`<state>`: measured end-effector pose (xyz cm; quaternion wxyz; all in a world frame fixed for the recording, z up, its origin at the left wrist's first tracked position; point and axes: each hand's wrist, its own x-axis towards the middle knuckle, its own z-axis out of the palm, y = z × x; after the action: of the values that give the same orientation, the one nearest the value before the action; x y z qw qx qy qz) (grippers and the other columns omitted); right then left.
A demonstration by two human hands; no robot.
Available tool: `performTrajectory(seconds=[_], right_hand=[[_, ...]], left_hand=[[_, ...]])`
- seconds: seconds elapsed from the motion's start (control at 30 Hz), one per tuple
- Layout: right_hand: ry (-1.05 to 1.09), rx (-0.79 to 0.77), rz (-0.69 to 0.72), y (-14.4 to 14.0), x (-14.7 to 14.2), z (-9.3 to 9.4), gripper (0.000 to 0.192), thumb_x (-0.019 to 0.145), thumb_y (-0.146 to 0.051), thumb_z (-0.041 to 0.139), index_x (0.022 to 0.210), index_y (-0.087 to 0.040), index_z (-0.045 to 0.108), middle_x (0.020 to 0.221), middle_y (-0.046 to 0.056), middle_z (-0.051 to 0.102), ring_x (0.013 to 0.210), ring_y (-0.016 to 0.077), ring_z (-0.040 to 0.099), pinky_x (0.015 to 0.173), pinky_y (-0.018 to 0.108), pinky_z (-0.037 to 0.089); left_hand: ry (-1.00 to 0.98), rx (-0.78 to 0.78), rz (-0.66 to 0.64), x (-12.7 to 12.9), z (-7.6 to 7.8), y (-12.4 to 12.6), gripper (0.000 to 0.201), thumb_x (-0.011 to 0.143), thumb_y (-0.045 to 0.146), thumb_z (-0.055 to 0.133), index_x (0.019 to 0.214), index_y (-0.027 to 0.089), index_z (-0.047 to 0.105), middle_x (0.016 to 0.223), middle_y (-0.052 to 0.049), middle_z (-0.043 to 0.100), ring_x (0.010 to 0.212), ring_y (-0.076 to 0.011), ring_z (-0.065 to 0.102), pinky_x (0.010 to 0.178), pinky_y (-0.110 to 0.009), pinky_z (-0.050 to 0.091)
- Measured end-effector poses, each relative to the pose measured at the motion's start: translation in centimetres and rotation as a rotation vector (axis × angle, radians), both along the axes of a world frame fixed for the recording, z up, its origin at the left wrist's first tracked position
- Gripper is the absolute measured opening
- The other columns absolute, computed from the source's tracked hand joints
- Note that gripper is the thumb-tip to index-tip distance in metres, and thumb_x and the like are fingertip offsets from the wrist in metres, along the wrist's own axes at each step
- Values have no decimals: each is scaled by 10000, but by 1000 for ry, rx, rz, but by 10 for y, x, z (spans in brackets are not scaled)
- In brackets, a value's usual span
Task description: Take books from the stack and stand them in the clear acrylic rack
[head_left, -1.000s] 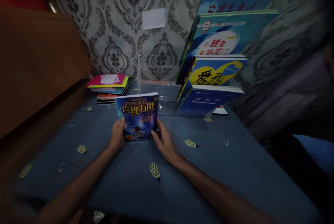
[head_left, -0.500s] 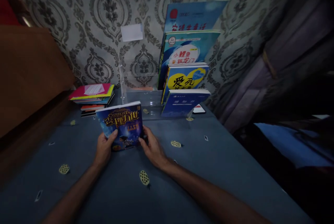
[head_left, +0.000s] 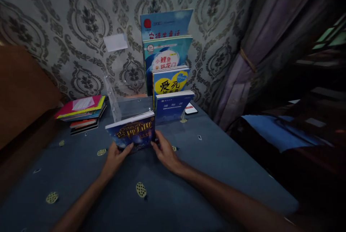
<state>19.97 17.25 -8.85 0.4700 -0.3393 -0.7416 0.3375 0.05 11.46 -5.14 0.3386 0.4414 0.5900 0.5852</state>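
Observation:
Between my two hands is a dark blue book (head_left: pixel 136 131) with gold lettering that appears upside down, its white page edge facing up. My left hand (head_left: pixel 116 158) grips its left lower side, thumb across the cover. My right hand (head_left: pixel 165 152) grips the lower right side, fingers partly hidden behind it. Just beyond is a clear plastic stand (head_left: pixel 115 102). On the stand's right side, several books stand upright in steps: a plain blue book (head_left: pixel 173 109) in front, a yellow-and-blue book (head_left: pixel 170 80), a teal book (head_left: pixel 166 50) and a tall blue book (head_left: pixel 169 23) behind.
A pile of books (head_left: pixel 83 111) lies at the left by a brown box-like object (head_left: pixel 27 84). A phone (head_left: pixel 191 108) rests right of the stand. The blue tablecloth (head_left: pixel 216 174) has pineapple prints. Patterned wallpaper (head_left: pixel 89 26) and a tied curtain (head_left: pixel 248 55) border the table.
My view has turned to the right. The held book has come closer to the plain blue book and tilted, so its top edge shows more. Both hands still hold it.

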Motion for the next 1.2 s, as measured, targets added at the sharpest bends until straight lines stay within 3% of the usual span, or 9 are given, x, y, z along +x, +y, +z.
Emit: performTrajectory(seconds=[0.2,0.4,0.5,0.6,0.77,1.03,1.2], right_hand=[[0,14,-60,16,33,0,375,942,-259,469,1313,-228,506,1213,109,682,1044,261,658,935,465,534],[10,46,-183,40,63,-6,351,944,-300,472,1285,-225,504,1177,110,677,1040,268,642,947,476,513],[40,73,-277,52,76,-10,336,945,-323,473,1264,-227,515,1152,106,670,1042,272,628,957,485,505],[66,125,-330,63,87,-10,318,943,-309,462,1247,-233,517,1116,97,662,1027,265,618,934,468,515],[87,237,-374,84,99,7,314,930,-284,477,1239,-239,506,1096,102,655,967,265,624,881,458,532],[46,404,-364,116,104,57,275,938,-260,452,1207,-231,500,1081,99,647,947,256,627,863,461,547],[27,388,-355,126,103,56,306,918,-227,443,1222,-221,483,1142,121,639,969,262,630,861,483,554]], left_hand=[[161,80,-182,18,-7,29,489,706,446,814,1075,176,642,1115,-95,703,998,-261,656,865,-365,540],[361,145,-253,45,2,55,316,799,402,733,1037,220,631,932,-44,704,887,-250,658,779,-328,510],[520,213,-266,61,6,65,192,857,377,669,974,233,619,846,-32,671,874,-251,654,772,-322,495],[760,265,-255,77,10,73,134,919,304,583,1024,221,576,915,-47,663,911,-245,653,792,-335,499],[1054,303,-155,92,23,92,151,967,258,535,1100,188,513,960,-72,660,906,-241,655,784,-356,513],[1016,518,-101,91,61,123,246,968,193,542,1207,162,491,1067,-97,680,1007,-236,661,877,-372,533],[985,480,-111,92,63,128,298,966,195,544,1254,163,475,1079,-103,684,994,-237,667,858,-376,542]])
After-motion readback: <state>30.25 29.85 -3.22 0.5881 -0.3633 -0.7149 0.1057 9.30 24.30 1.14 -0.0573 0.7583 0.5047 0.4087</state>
